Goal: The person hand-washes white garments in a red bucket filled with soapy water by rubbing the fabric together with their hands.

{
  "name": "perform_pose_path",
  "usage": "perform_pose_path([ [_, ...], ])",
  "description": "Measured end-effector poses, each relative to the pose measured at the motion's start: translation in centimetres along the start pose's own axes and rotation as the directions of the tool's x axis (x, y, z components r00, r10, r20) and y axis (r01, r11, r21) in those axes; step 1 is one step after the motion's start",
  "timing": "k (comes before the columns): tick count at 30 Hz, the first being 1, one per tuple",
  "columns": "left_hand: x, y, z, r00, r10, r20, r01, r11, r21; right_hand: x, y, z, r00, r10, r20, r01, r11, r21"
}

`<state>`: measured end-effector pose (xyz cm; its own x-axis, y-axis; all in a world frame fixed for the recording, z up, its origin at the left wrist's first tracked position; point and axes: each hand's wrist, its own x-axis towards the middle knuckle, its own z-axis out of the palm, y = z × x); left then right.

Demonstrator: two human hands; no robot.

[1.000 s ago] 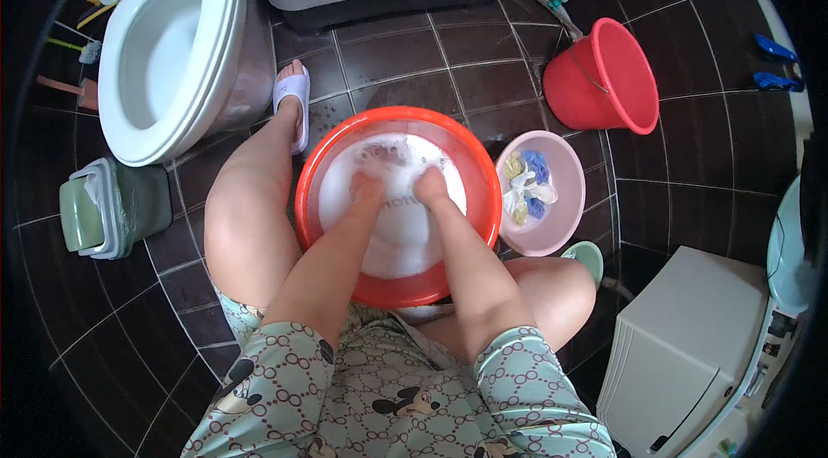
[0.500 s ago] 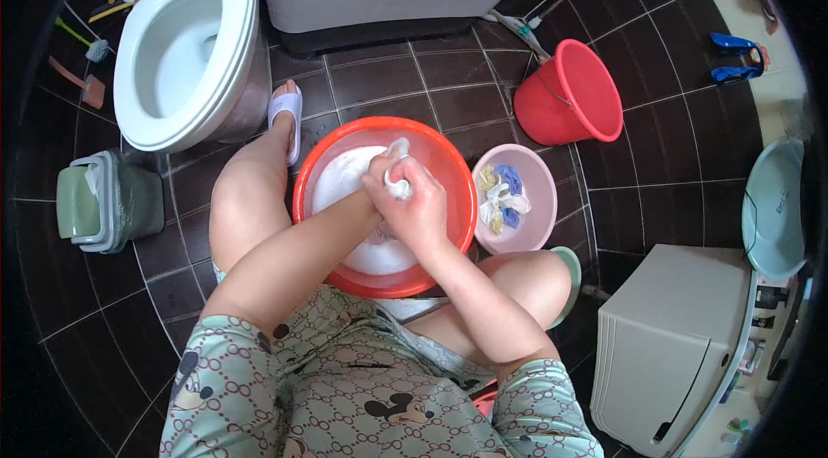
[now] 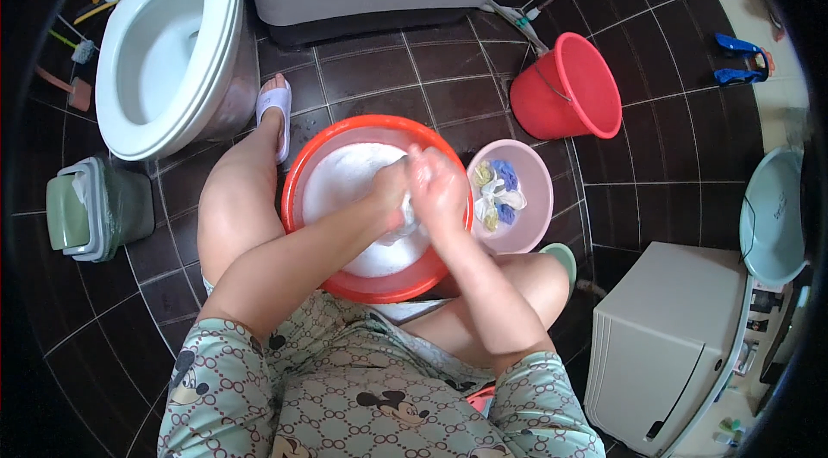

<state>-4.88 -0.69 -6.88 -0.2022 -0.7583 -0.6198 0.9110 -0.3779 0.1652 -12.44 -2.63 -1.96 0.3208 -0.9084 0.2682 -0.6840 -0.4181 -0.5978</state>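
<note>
Over the orange-red basin of white suds, my two hands are pressed together around a small wet white cloth. My left hand is closed on it, and a part of the cloth hangs below toward the suds. My right hand lies against the left with its fingers curled in; it is somewhat blurred, and most of the cloth is hidden between the palms. To the right, a pale pink basin contains several small crumpled cloth pieces in blue, yellow and white.
A red bucket stands beyond the pink basin. The toilet is at upper left, with a green-lidded bin below it. At right stand a pale cabinet and a light-blue basin. My knees flank the orange-red basin on dark tiles.
My right hand has shifted slightly up and right against the left, its fingers turned more upward. More of the white cloth now shows beneath my hands. The view has shifted slightly.
</note>
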Motion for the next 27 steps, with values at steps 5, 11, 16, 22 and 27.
perform_pose_path([
  [5,0.6,-0.5,0.0,0.985,0.043,-0.166,-0.014,0.986,0.169,-0.7,1.3,0.1,0.997,-0.076,-0.031,0.074,0.994,-0.085],
  [11,0.1,0.6,-0.9,0.998,0.052,0.021,-0.052,0.999,0.016,-1.4,-2.0,-0.4,0.985,-0.171,0.033,0.169,0.984,0.053],
  [16,-1.9,1.0,2.7,0.992,-0.023,-0.128,0.036,0.994,0.102,0.7,1.6,-0.2,0.999,0.006,-0.043,-0.007,0.999,-0.038],
  [22,0.3,0.4,-0.5,0.997,0.049,-0.054,-0.044,0.995,0.09,-1.1,0.1,0.4,0.991,-0.131,-0.033,0.132,0.99,0.048],
  [27,-0.6,0.9,-0.5,0.977,0.076,-0.201,-0.036,0.981,0.193,-0.7,-2.3,0.3,0.989,-0.075,-0.128,0.099,0.978,0.185],
])
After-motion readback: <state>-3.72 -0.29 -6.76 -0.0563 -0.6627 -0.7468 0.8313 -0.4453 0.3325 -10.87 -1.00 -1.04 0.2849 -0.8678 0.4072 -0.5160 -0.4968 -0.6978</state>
